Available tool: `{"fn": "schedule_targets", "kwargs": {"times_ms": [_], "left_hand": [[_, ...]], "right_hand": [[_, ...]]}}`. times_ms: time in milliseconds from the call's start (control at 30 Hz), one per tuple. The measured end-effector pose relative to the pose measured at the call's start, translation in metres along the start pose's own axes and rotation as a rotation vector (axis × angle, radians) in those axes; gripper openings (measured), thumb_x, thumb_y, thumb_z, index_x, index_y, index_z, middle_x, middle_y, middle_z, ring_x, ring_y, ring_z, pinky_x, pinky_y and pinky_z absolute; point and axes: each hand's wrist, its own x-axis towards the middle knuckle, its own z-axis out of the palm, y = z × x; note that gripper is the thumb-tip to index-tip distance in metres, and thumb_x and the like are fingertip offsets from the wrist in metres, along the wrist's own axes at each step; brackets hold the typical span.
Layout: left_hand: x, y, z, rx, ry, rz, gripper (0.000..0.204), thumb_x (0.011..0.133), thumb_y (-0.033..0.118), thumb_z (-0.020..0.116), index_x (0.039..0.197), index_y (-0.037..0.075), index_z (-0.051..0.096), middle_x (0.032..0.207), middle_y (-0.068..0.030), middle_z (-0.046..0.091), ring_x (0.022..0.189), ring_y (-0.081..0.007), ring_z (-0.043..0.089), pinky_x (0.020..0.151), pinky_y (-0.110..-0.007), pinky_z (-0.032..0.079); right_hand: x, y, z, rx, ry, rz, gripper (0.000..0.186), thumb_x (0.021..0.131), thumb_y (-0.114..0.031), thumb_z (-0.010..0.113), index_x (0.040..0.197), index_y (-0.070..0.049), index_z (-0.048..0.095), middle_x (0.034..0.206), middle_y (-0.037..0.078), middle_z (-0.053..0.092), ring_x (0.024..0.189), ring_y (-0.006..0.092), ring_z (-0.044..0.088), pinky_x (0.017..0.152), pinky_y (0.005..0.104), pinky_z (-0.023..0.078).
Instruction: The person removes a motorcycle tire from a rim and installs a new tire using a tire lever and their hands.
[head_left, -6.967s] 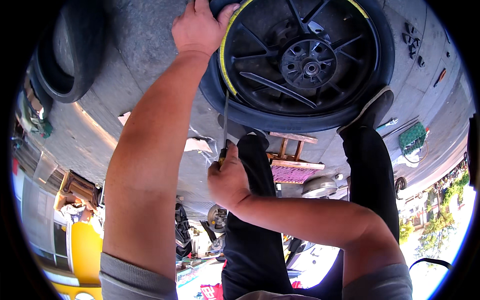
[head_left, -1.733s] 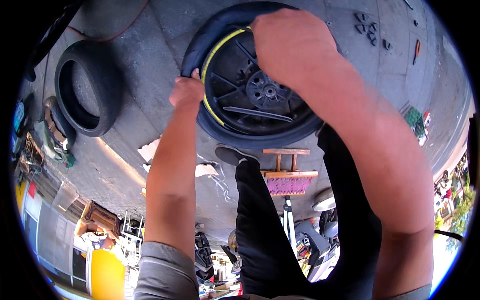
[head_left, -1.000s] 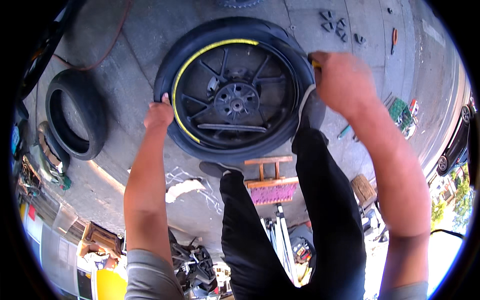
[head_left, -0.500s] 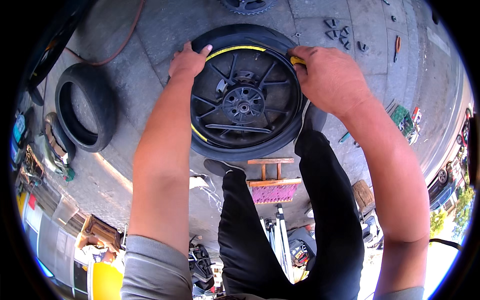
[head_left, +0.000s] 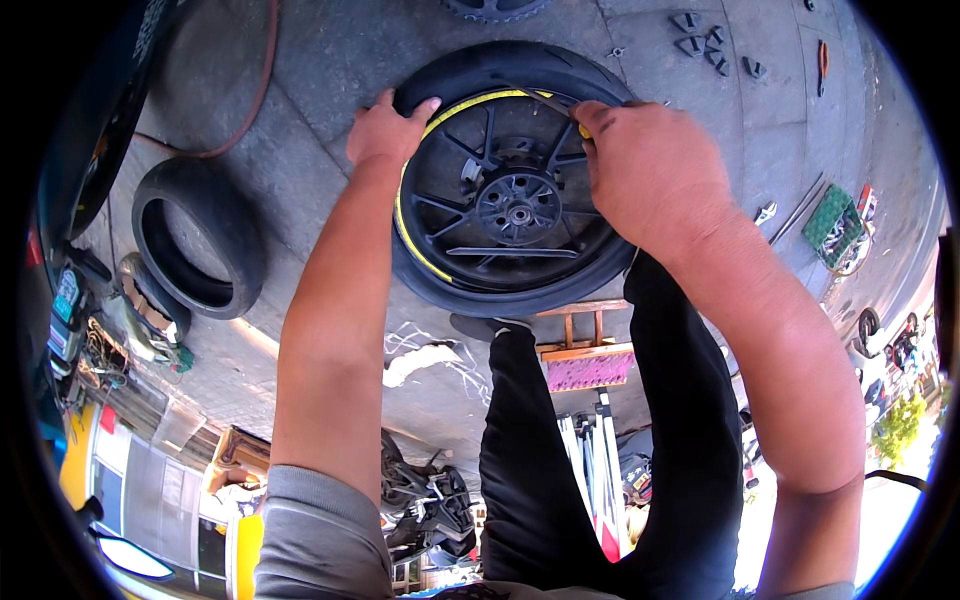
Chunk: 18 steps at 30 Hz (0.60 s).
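Observation:
A black motorcycle tire (head_left: 520,62) lies flat around a dark spoked wheel (head_left: 518,205) with a yellow band on its rim. My left hand (head_left: 385,130) grips the tire's upper left side, thumb on the sidewall by the rim and fingers over the outer edge. In my right hand (head_left: 655,165), closed at the upper right of the wheel, is a yellow-handled tool (head_left: 584,130). Its thin metal shaft points left toward the tire's inner edge; the tip's exact seating cannot be told. Across the lower spokes lies a flat metal bar (head_left: 512,253).
Another tire (head_left: 200,238) lies on the left. A sprocket (head_left: 495,8) and several small black blocks (head_left: 690,46) are on the far floor, with pliers (head_left: 823,68) beyond. A wrench (head_left: 766,213) and green basket (head_left: 832,225) lie right. Near my feet stands a small wooden stool (head_left: 590,370).
My view has shifted, so the scene sits farther right. My right hand has moved inward over the rim, and the tool's shaft now shows. My left hand keeps its hold on the tire.

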Motion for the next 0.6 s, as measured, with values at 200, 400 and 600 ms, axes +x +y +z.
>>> {"fn": "schedule_targets", "kwargs": {"times_ms": [200, 400, 600], "left_hand": [[0.016, -0.015, 0.032, 0.012, 0.238, 0.091, 0.095, 0.087, 0.083, 0.077, 0.157, 0.021, 0.059, 0.142, -0.0232, 0.063, 0.117, -0.0481, 0.075, 0.098, -0.055, 0.063], [0.017, -0.005, 0.018, 0.013, 0.117, 0.038, 0.099, 0.086, 0.085, 0.075, 0.160, 0.022, 0.056, 0.150, -0.0259, 0.059, 0.130, -0.0500, 0.070, 0.108, -0.058, 0.058], [0.016, -0.007, 0.004, 0.031, 0.046, 0.043, 0.109, 0.086, 0.087, 0.073, 0.170, 0.021, 0.048, 0.159, -0.0270, 0.055, 0.140, -0.0472, 0.065, 0.114, -0.056, 0.056]], "right_hand": [[0.033, -0.001, -0.005, -0.039, -0.043, -0.035, 0.035, 0.101, -0.008, 0.065, 0.132, -0.014, 0.080, 0.115, 0.016, 0.085, 0.108, 0.0352, 0.083, 0.092, 0.0450, 0.068], [0.016, 0.029, 0.017, 0.002, 0.055, -0.100, 0.037, 0.100, -0.010, 0.067, 0.134, -0.013, 0.080, 0.113, 0.016, 0.085, 0.108, 0.0351, 0.083, 0.091, 0.0471, 0.068], [0.004, 0.017, 0.004, 0.029, 0.093, -0.111, 0.041, 0.100, -0.008, 0.065, 0.138, -0.013, 0.079, 0.116, 0.016, 0.084, 0.111, 0.0360, 0.082, 0.093, 0.0472, 0.068]]}}
